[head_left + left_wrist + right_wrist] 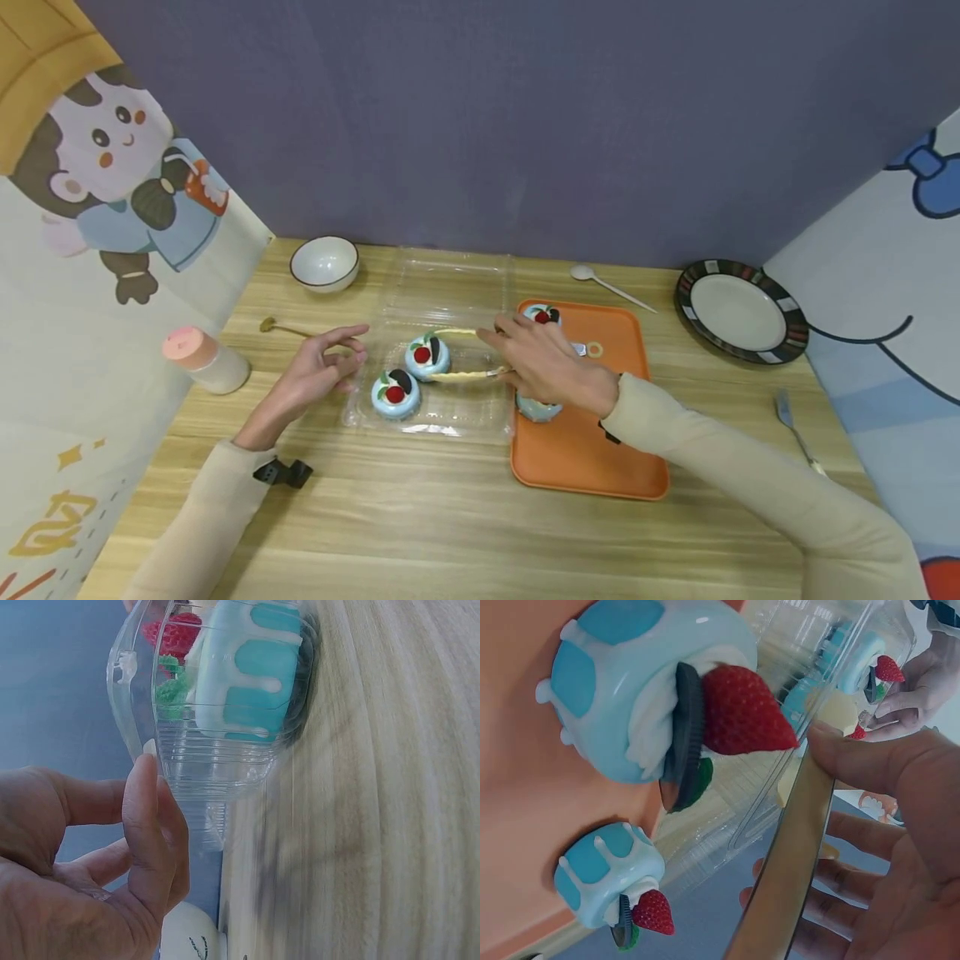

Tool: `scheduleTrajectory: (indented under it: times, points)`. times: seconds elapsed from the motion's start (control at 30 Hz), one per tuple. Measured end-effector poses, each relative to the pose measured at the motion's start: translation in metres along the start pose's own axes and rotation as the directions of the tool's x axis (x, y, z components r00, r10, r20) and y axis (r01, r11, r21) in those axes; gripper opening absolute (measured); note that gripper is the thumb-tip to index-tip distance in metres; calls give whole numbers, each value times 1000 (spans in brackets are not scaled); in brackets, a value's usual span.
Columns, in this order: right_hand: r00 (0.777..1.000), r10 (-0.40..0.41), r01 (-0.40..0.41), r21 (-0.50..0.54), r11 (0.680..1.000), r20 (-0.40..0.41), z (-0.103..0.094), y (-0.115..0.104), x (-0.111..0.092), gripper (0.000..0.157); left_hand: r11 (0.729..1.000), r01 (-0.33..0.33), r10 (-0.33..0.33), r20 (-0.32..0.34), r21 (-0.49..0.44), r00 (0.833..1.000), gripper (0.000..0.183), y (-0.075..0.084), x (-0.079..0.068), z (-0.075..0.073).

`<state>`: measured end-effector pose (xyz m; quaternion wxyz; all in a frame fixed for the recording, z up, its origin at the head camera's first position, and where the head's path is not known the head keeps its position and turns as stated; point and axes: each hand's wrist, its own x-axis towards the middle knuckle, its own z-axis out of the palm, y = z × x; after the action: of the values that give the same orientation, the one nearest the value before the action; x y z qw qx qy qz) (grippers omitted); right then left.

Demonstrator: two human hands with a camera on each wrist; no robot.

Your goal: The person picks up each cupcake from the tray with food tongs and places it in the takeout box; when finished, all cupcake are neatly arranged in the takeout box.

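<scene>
My right hand [543,358] holds a pair of tongs [787,862] by its metal arms. In the head view, the pale tong tips reach either side of a blue toy cake [427,357] with a strawberry and dark cookie on top. It is in a clear plastic container [472,408], beside a second blue cake [395,395]. At the container's left edge is my left hand [318,367], fingers loosely bent; in the left wrist view a fingertip meets the rim. Two more blue cakes, one near [652,697] and one farther [615,874], sit on an orange tray [592,467].
The container's transparent lid [450,283] lies opened toward the wall. A white bowl [325,265], a small golden utensil [281,325] and a pink-capped jar [206,360] are at left. Rightward lie a white spoon [611,287], a dark-rimmed plate [741,311] and a fork [797,429].
</scene>
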<state>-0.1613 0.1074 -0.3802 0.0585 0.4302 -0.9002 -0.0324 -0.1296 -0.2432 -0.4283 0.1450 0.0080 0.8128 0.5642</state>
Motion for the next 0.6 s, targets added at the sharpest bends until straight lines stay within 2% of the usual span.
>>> scheduleTrajectory:
  times: [0.4,0.6]
  points:
    - [997,21,-21,13,1000,68,-8,2,-1,70,1000,-7,7,-10,11,1000,53,-1,-1,0]
    - [992,88,-94,63,994,92,-21,9,-15,75,1000,-7,7,-10,17,1000,53,-2,0,0]
